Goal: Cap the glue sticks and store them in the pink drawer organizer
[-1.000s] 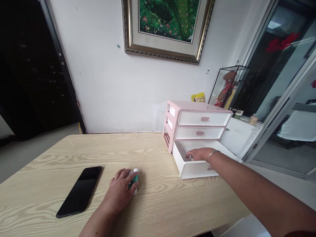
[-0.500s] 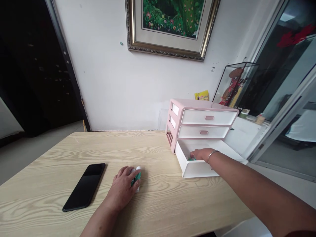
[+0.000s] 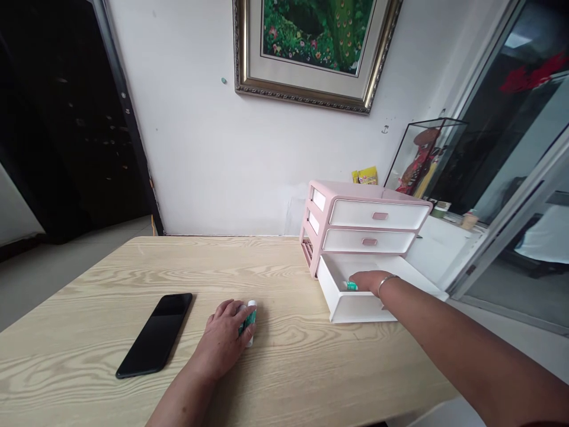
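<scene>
My left hand (image 3: 221, 341) rests on the wooden tabletop (image 3: 89, 314), closed around a white tube with a green label (image 3: 248, 323). A black smartphone (image 3: 155, 335) lies face up to its left. My right hand (image 3: 371, 283) reaches into the pulled-out bottom drawer (image 3: 355, 307) of a pink-and-white plastic drawer unit (image 3: 368, 216). A small green-and-white tube (image 3: 351, 286) pokes out from under its fingertips, just above the drawer floor. The other end of this tube is hidden by my fingers.
A glass display case (image 3: 424, 157) and a yellow packet (image 3: 365, 176) stand behind the drawer unit. A white cabinet top (image 3: 440, 249) lies to its right, beside a glass door (image 3: 507, 166). A framed peacock picture (image 3: 311, 53) hangs on the wall.
The green-and-white tube now shows more clearly at my right fingertips, and that hand has shifted slightly right inside the drawer. My left hand stays in place. The whole view has drifted slightly.
</scene>
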`<state>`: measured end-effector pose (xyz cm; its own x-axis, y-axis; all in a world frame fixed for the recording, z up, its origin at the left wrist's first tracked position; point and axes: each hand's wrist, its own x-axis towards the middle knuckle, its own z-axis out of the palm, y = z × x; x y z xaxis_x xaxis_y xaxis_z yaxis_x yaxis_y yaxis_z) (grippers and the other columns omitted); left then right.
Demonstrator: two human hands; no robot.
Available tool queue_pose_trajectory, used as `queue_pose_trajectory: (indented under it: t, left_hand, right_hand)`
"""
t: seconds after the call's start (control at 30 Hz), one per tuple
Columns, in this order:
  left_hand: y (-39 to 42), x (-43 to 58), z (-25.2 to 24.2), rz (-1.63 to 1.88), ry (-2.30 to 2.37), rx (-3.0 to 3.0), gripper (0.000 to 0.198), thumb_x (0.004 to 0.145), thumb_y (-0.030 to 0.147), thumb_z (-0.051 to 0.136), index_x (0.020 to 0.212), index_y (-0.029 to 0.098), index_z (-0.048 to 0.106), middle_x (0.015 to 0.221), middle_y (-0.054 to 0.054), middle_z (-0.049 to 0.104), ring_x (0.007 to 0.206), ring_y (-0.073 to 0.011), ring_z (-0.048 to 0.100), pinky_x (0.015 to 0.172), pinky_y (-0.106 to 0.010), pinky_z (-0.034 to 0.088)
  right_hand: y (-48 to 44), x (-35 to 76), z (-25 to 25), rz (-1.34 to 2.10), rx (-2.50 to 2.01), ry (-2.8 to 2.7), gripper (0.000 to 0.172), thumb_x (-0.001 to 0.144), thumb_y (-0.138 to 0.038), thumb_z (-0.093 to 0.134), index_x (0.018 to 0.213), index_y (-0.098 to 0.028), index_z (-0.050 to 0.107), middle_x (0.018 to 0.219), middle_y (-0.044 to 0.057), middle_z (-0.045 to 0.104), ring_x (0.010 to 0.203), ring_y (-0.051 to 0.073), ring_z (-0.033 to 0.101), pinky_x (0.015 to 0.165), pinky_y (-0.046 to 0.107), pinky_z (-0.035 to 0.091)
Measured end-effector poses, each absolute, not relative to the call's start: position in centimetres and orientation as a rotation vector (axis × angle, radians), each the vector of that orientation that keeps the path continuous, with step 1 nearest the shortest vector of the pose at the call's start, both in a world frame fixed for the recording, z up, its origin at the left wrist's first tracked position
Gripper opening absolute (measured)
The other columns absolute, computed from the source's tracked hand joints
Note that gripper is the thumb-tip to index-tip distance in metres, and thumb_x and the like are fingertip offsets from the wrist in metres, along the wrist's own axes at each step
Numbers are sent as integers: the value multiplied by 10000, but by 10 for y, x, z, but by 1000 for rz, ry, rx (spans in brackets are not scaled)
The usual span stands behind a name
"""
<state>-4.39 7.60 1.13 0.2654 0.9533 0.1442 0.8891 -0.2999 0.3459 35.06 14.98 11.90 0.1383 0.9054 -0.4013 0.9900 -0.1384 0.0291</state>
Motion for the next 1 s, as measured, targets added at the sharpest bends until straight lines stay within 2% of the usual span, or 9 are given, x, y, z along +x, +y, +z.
queue_pose_trajectory:
  t: [0.23,0.53,0.7,0.83,0.9,1.0]
  left_hand:
    - [73,-42,18,459,1744,2340,459,968,393,460,1399,320,600,1444,-58,574,1400,-295,395,1100,-442,376]
    - [74,-43,15,475,1732,2349,445,964,390,472,1381,325,612,1435,-61,577,1394,-294,405,1094,-434,381]
    - [74,-43,13,496,1723,2348,453,973,408,459,1394,322,602,1437,-62,576,1395,-291,403,1095,-431,380]
    - [73,-42,18,483,1726,2335,454,978,406,450,1394,312,603,1443,-77,569,1399,-309,396,1095,-472,381]
    - [72,-42,18,496,1722,2342,447,976,395,458,1385,303,612,1434,-83,575,1393,-312,401,1101,-475,380]
    - [73,-43,14,532,1713,2356,436,969,378,480,1372,294,624,1416,-90,588,1381,-315,416,1099,-473,388]
  right_hand:
    - [160,360,107,-192,2088,2074,284,638,-67,740,864,-232,687,820,52,658,796,246,623,693,318,393]
    - [157,374,107,-2,2095,2255,172,766,-59,594,828,-213,635,786,25,622,684,180,558,635,265,325]
    - [141,370,123,240,2090,2522,193,823,-41,497,877,-209,573,1014,81,631,933,211,577,770,274,382]
    - [105,338,154,427,2073,3178,120,832,-136,538,912,-226,542,1069,86,635,1036,248,585,899,342,435]
    - [84,309,167,151,2276,3383,109,876,-278,590,956,-238,528,965,56,654,902,232,617,800,340,484]
    - [61,261,168,-869,2389,3278,233,844,-386,669,942,-248,509,784,-2,643,710,191,619,594,282,481]
